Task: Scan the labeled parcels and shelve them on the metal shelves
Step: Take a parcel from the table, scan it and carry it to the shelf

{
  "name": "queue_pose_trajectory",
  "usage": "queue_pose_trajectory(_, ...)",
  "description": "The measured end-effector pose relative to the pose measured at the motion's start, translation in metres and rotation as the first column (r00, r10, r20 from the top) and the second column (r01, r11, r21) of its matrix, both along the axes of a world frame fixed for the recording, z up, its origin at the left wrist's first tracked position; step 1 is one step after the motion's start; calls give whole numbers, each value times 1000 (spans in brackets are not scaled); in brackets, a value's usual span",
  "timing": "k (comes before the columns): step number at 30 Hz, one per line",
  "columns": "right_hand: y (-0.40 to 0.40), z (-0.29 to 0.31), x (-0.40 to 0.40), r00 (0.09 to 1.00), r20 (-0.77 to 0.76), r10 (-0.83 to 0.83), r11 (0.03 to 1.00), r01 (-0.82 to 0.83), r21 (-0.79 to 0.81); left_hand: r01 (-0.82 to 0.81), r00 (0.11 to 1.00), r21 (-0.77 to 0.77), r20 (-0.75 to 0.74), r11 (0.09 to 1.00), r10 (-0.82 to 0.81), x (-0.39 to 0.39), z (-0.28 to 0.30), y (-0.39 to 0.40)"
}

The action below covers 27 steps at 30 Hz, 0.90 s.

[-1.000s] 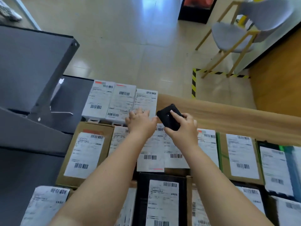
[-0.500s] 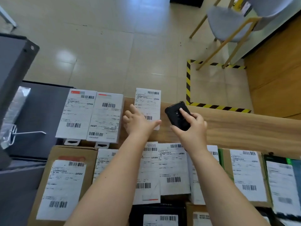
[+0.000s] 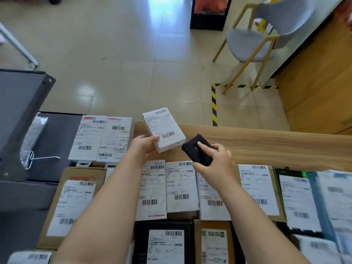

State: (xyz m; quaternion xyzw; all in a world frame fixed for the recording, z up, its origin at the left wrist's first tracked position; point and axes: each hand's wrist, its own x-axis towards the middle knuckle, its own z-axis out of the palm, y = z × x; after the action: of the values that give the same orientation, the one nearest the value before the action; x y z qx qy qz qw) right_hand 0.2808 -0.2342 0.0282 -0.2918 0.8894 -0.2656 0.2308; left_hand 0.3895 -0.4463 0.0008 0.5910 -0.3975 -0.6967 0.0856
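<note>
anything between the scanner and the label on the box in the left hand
Nothing visible. The right hand holds the black scanner just right of the small white box, which the left hand holds tilted above the wooden counter. The box's barcode label faces up, uncovered, with only open air between the two.

Glossy tiled floor (image 3: 118,54), grey chair (image 3: 253,40), perhaps wooden cabinetry (image 3: 320,88).

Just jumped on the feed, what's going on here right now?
A person is scanning parcels at a wooden counter. The left hand holds a small white labeled box lifted and tilted, barcode up. The right hand holds a black handheld scanner just beside it, index finger on top. More labeled parcels lie in rows below, and the grey metal shelf stands at left. Nothing is being shelved yet.
</note>
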Motion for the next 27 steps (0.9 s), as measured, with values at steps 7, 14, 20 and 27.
queue_pose_trajectory(7, 46, 60, 19, 953, -89, 291, 956, -292, 4, -334, 932, -266, -240, 904, 273, 35, 64, 100)
queue_pose_trajectory(14, 104, 95, 55, 834, -264, 484, 874, -478, 93, -490, 871, -420, -278, 764, 405, 86, 97, 189)
queue_pose_trajectory(20, 123, 108, 101, 753, -229, 617, 782, -619, 73, -601, 799, -433, -295, 672, 524, 147, 111, 228)
queue_pose_trajectory(27, 117, 119, 186, 617, -210, 758, 642, -764, 71, -771, 630, -397, -353, 499, 692, 264, 109, 260)
